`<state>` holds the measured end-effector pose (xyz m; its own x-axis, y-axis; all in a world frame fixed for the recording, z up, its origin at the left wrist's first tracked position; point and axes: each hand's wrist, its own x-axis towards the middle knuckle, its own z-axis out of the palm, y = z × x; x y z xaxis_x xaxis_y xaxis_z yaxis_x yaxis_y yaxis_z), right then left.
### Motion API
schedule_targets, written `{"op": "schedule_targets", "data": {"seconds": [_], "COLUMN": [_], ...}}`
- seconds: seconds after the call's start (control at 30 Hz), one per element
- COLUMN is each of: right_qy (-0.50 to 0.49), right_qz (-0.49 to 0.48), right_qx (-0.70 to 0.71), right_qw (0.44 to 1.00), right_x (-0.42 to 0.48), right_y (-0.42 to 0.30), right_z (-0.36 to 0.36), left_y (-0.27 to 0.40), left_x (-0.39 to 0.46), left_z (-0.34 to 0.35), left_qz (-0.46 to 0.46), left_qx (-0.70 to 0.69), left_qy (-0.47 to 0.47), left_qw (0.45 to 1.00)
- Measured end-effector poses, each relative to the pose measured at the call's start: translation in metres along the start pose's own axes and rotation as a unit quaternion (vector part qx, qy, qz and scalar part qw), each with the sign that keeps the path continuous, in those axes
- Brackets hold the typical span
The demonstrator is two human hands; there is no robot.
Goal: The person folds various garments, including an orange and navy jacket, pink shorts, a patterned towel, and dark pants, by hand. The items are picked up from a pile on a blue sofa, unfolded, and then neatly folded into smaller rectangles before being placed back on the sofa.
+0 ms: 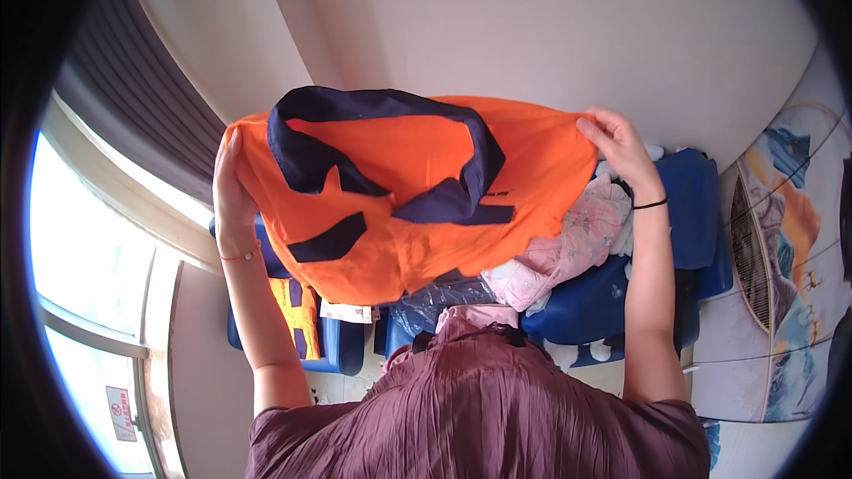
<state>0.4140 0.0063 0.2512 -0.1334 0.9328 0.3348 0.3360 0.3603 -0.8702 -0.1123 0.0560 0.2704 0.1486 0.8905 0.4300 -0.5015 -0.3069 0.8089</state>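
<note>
An orange garment [353, 273] with a dark navy collar [373, 103] is stretched out in the air before me. Navy flaps show on its front, and small dark lettering sits by the one on the right. My left hand [234, 179] grips its left edge near the shoulder. At the opposite shoulder, my right hand [616, 143] pinches the cloth between thumb and fingers. The lower part of the garment hangs in loose folds. Behind and below it, a pink patterned cloth [552, 253] lies on a blue seat, partly covered from view.
Blue padded seats [579, 313] stand below my hands. A folded orange and navy garment [296, 319] rests on the left seat beside a white printed item [346, 311]. Clear plastic wrapping [432, 299] lies mid-seat. A curtain [146, 66] and window are left; a decorated panel [779, 246] is right.
</note>
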Motion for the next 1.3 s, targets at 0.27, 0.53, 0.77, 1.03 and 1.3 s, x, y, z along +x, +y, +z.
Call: {"op": "schedule_targets", "data": {"seconds": [0.27,0.53,0.77,1.03,1.3], "right_qy": [0.098,0.17,0.117,0.103,0.042], "right_qz": [-0.101,0.002,0.043,-0.034,0.13], "right_qx": [-0.093,-0.345,-0.159,-0.338,-0.416], "right_qw": [0.986,0.923,0.979,0.935,0.899], "right_x": [0.03,0.021,0.023,0.017,0.023], "right_y": [-0.056,-0.103,-0.062,-0.055,-0.071], "right_z": [-0.016,-0.017,-0.017,-0.015,-0.023], "left_y": [0.01,0.019,0.02,0.036,0.02], "left_x": [0.025,0.031,0.038,0.033,0.05], "left_z": [0.023,0.056,0.066,0.072,0.048], "left_qz": [0.154,0.184,0.134,-0.134,-0.382], "left_qx": [0.493,0.612,0.579,0.48,0.278], "left_qy": [0.108,0.054,0.011,-0.046,-0.214], "left_qw": [0.849,0.768,0.804,0.866,0.855]}}
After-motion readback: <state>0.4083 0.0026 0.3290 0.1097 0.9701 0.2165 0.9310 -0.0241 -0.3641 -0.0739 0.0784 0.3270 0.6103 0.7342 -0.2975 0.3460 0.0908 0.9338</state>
